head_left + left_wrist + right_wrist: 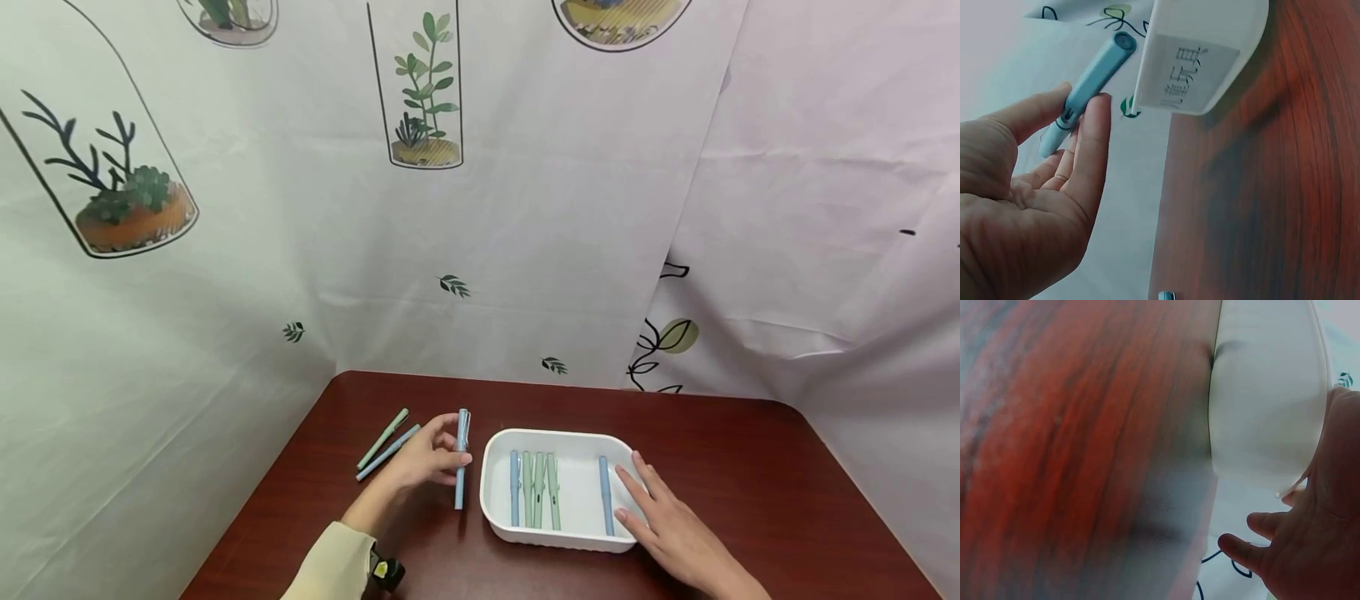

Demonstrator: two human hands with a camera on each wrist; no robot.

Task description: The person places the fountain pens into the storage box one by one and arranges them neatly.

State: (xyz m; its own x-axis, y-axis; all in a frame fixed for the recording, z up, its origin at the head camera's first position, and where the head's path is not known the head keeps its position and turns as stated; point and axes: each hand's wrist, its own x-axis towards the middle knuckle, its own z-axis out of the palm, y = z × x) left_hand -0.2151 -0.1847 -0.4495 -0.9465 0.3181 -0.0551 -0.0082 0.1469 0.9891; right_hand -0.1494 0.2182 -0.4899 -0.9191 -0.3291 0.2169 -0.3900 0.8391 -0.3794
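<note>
My left hand (423, 457) pinches a light blue pen (461, 435) between thumb and fingers, just left of the white plastic tray (555, 542). The pen is held above the table, its clip end pointing away from me. In the left wrist view this pen (1099, 72) slants past the fingertips, apart from the tray's labelled wall (1210, 62). My right hand (675, 527) lies against the tray's right rim with fingers extended. Inside the tray, a blue pen (514, 490) and three green pens (538, 492) line the left side; another blue pen (606, 496) lies at the right.
Left of my left hand, a green pen (382, 438) and a blue pen (387, 452) lie slanted on the dark red wooden table (720, 442). A white fabric backdrop (525, 250) with plant prints hangs behind the table's far edge.
</note>
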